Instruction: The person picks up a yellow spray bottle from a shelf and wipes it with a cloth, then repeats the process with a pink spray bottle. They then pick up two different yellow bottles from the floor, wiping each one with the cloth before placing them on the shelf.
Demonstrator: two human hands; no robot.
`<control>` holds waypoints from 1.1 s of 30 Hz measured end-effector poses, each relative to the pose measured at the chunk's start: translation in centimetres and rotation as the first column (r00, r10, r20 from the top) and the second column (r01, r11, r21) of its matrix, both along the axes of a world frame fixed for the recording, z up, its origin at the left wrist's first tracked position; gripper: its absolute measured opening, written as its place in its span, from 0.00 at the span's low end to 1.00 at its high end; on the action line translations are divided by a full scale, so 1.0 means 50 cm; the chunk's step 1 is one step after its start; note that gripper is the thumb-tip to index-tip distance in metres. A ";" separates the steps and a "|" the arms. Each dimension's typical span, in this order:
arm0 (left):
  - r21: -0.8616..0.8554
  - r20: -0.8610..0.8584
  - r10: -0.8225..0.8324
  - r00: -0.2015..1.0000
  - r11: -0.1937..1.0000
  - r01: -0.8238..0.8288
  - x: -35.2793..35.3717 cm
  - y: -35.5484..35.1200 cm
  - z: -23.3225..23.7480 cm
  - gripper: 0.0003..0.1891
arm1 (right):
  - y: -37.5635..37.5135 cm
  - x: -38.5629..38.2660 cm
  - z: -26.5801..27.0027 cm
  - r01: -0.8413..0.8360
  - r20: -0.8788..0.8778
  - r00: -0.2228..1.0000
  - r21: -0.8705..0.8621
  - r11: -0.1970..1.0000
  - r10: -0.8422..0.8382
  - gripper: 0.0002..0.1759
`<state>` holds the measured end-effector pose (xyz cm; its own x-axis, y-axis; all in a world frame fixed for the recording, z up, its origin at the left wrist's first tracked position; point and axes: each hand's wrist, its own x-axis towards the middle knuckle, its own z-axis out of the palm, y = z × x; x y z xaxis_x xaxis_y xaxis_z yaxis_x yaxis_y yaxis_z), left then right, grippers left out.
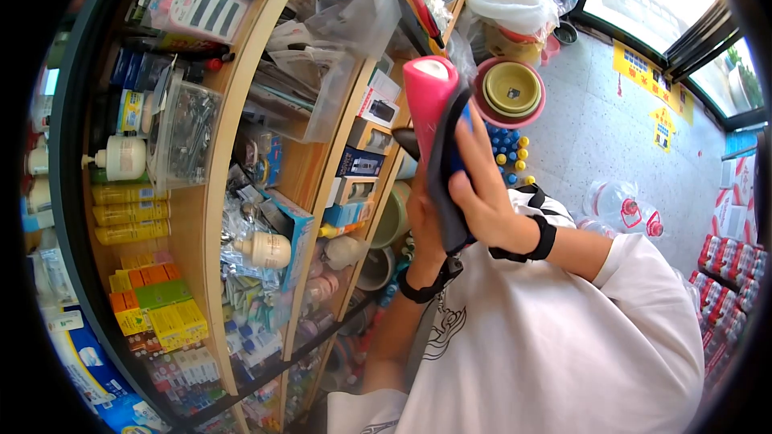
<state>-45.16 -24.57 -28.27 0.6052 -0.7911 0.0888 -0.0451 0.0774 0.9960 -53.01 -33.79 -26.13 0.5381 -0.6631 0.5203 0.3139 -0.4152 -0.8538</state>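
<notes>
A pink cylindrical bottle (426, 96) with a white end is held up in front of the wooden shelves. My left hand (425, 229) grips its lower part from behind. My right hand (482, 185) presses a dark grey cloth (446, 185) with a blue patch against the bottle's side. Both wrists wear black straps. My white shirt fills the lower right.
Wooden shelves (217, 217) on the left hold packaged goods, white pump bottles (121, 157), yellow tubes and small boxes. Stacked coloured bowls (511, 88) and a wrapped plastic tub (511, 4) stand behind. Water bottles (623, 209) and red packs (728, 269) lie on the speckled floor.
</notes>
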 end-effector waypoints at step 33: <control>-0.037 -0.686 -0.325 0.651 0.909 0.415 -0.019 -0.001 0.046 0.46 | -0.166 0.024 0.077 -0.632 0.474 0.760 0.698 0.337 0.444 0.33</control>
<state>-46.10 -24.60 -25.96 0.1220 -0.9391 -0.3211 0.6363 -0.1743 0.7515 -51.83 -42.11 -22.27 0.9064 -0.4163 0.0717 0.3727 0.7084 -0.5993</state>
